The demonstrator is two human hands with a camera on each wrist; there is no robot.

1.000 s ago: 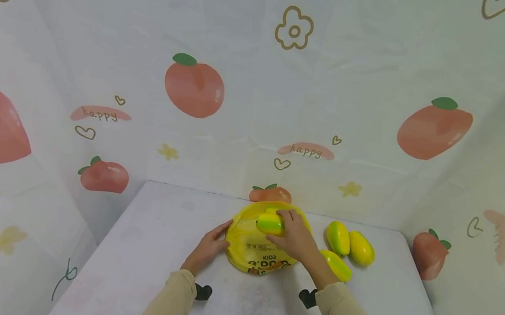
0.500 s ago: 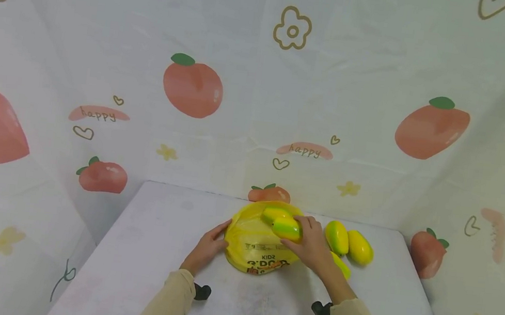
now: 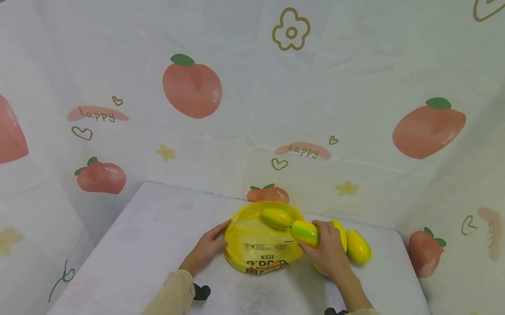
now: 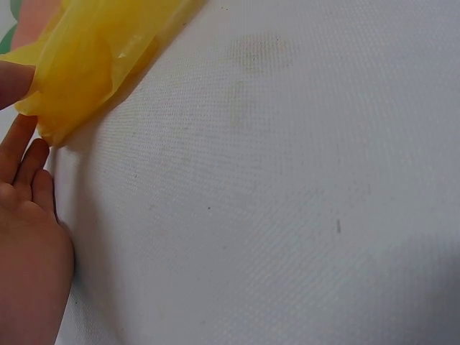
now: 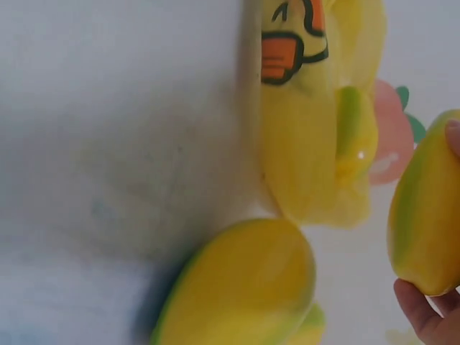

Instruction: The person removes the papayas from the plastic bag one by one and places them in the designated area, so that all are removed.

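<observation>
My left hand (image 3: pixel 204 248) pinches the left edge of a yellow printed plastic bag (image 3: pixel 248 232); in the left wrist view the thumb (image 4: pixel 14 85) lies over the yellow film with the fingers below. One yellow-green mango (image 3: pixel 277 217) rests at the bag's upper right, and the right wrist view shows it within the folds. Just right of the bag, my right hand (image 3: pixel 331 255) grips another mango (image 3: pixel 304 233) by its right end, raised off the table. That held mango (image 5: pixel 425 215) stands at the right edge of the right wrist view.
Two more mangoes lie at the back right; the nearer mango (image 3: pixel 358 247) shows fully, the other is partly behind my right hand. A further mango (image 5: pixel 248 280) is mostly hidden under that hand in the head view. Fruit-printed cloth walls (image 3: pixel 214 163) surround the white table (image 3: pixel 171 210).
My right hand has moved right with its mango, from over the bag to beside its right edge, uncovering the mango in the bag. My left hand has stayed on the bag's edge.
</observation>
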